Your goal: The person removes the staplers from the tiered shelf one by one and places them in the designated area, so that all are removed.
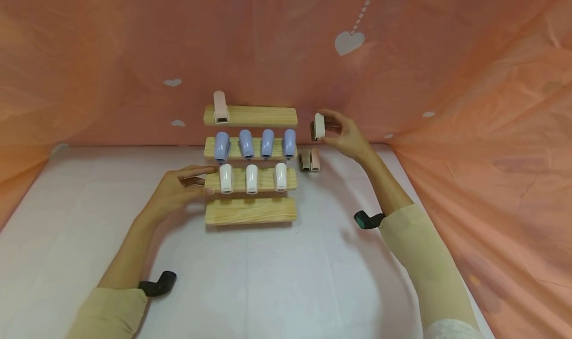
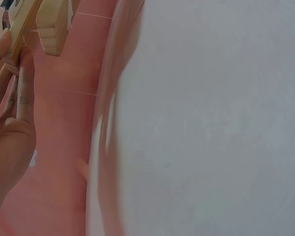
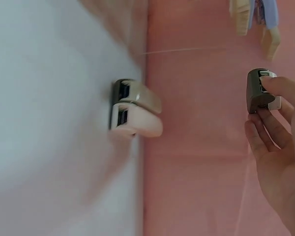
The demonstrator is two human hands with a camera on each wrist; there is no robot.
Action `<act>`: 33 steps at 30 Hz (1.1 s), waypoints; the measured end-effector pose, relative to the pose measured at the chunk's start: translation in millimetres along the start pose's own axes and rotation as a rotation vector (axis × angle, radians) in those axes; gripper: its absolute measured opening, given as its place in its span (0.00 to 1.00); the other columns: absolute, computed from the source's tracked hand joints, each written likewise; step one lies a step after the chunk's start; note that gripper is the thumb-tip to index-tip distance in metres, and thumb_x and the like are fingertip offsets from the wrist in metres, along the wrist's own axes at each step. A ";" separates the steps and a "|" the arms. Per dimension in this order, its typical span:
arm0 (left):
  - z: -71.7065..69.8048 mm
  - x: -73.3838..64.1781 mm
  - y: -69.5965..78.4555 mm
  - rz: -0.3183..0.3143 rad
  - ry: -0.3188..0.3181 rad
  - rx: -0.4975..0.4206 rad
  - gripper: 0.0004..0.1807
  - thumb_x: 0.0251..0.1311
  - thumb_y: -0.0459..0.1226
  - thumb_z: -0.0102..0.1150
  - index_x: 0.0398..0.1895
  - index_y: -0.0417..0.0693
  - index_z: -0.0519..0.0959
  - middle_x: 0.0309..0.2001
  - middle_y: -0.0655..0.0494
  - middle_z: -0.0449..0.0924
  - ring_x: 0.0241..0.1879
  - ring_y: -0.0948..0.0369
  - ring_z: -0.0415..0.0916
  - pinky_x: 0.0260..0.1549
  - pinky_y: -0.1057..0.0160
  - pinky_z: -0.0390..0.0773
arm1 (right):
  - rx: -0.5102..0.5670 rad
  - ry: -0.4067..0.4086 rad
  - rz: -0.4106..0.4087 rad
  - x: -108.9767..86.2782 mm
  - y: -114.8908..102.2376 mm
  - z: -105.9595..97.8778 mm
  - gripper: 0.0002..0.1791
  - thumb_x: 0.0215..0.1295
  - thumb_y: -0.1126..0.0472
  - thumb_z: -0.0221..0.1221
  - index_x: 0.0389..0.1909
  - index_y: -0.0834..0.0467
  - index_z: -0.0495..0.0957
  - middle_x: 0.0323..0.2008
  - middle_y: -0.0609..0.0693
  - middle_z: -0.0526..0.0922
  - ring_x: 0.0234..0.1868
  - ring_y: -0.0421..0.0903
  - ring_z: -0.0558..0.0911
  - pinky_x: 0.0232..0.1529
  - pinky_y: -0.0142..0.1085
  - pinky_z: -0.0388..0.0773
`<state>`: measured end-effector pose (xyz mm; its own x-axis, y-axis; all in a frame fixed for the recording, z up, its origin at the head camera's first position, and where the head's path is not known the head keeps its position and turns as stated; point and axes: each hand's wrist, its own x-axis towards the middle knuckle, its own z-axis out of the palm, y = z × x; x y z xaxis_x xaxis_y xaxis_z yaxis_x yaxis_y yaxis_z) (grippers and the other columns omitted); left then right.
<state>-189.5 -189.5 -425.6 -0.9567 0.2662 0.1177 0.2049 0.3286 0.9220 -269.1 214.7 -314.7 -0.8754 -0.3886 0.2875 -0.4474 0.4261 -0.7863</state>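
1. The right hand [image 1: 341, 133] is partly closed, thumb and fingertips pinching a white-and-dark stapler [image 1: 319, 126] at its sides; the stapler is off the table [image 1: 268, 279] and apart from the rack.
2. Just below that hand, two loose staplers sit side by side on the table, touching or nearly so: a brownish stapler [image 1: 305, 160] and a pinkish stapler [image 1: 315, 160].
3. The left hand [image 1: 176, 187] is partly closed too, thumb and fingers gripping the near end of the third board [image 1: 239, 180] of the wooden rack.
4. Right of the left fingertips, three white staplers [image 1: 251, 179] stand spaced along that same board, the first just beside the fingers.
5. Above them, four blue staplers [image 1: 267, 143] line the second board [image 1: 279, 145].
6. Higher again, up and right of the left hand, one pale pink stapler [image 1: 220, 105] stands at the left end of the top board [image 1: 263, 115].
7. Below and right of the left hand is the bottom board [image 1: 251, 212].
8. Beyond both hands hangs a pink sheet [image 1: 286, 56] with white hearts.
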 end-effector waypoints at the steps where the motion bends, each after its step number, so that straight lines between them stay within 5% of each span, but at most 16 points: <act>1: 0.2 0.0 0.0 -0.003 -0.001 -0.001 0.29 0.56 0.38 0.74 0.62 0.46 0.79 0.59 0.49 0.76 0.49 0.63 0.79 0.47 0.72 0.78 | 0.003 -0.002 0.007 -1.3 2.5 -0.3 0.35 0.56 0.80 0.62 0.67 0.74 0.64 0.61 0.72 0.71 0.61 0.67 0.73 0.65 0.54 0.68; 11: 0.7 -0.5 -0.4 0.009 0.002 0.008 0.28 0.56 0.37 0.73 0.61 0.47 0.80 0.60 0.50 0.77 0.49 0.62 0.79 0.48 0.72 0.77 | 0.027 -0.026 0.115 -9.8 28.7 -3.1 0.37 0.57 0.80 0.61 0.69 0.70 0.63 0.65 0.67 0.69 0.64 0.63 0.72 0.61 0.49 0.74; 22: 0.8 0.0 -3.0 0.019 0.008 0.009 0.28 0.56 0.37 0.74 0.61 0.47 0.80 0.59 0.50 0.77 0.49 0.63 0.79 0.47 0.72 0.78 | 0.035 -0.042 0.126 -18.4 48.5 -1.5 0.36 0.56 0.80 0.61 0.68 0.74 0.63 0.62 0.72 0.70 0.64 0.67 0.71 0.64 0.57 0.68; 33: 0.7 -0.2 -2.9 0.013 0.004 -0.001 0.29 0.56 0.38 0.74 0.62 0.48 0.79 0.58 0.51 0.78 0.49 0.62 0.80 0.47 0.71 0.78 | 0.092 -0.055 0.160 -26.5 73.2 0.2 0.36 0.57 0.83 0.61 0.68 0.74 0.62 0.61 0.73 0.70 0.64 0.68 0.71 0.65 0.53 0.69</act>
<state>-189.7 -189.9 -428.6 -0.9549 0.2663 0.1312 0.2170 0.3246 0.9206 -278.6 256.0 -380.0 -0.9216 -0.3668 0.1268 -0.2828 0.4108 -0.8668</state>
